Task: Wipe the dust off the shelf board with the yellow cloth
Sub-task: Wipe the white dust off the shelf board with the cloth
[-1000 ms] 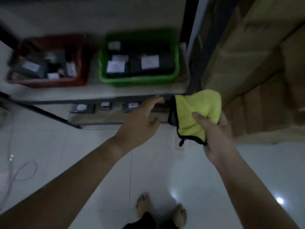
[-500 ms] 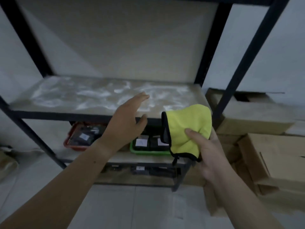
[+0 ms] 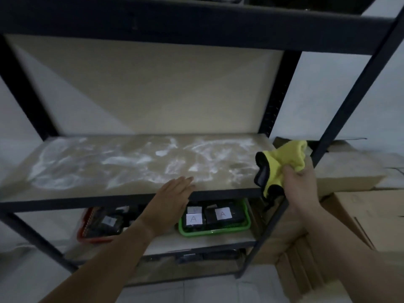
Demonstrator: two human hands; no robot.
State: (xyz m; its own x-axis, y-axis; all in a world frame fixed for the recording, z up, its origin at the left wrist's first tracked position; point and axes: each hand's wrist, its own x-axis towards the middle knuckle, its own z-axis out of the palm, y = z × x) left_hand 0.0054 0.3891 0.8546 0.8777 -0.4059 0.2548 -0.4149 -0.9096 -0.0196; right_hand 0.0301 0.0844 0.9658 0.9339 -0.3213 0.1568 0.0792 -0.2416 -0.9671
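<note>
Two white labels (image 3: 222,214) (handwritten) read "A" on packs (image 3: 237,216) in the green basket (image 3: 215,232).

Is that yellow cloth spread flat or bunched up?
Bunched up: the right hand grips the yellow cloth in a crumpled wad.

A green basket (image 3: 214,232) holding dark packs (image 3: 237,216) with white labels (image 3: 223,213) marked A is sitting on the lower board (image 3: 196,241) beside a red basket (image 3: 96,238), while brown cardboard boxes (image 3: 358,217) are standing stacked off to their right.
</note>
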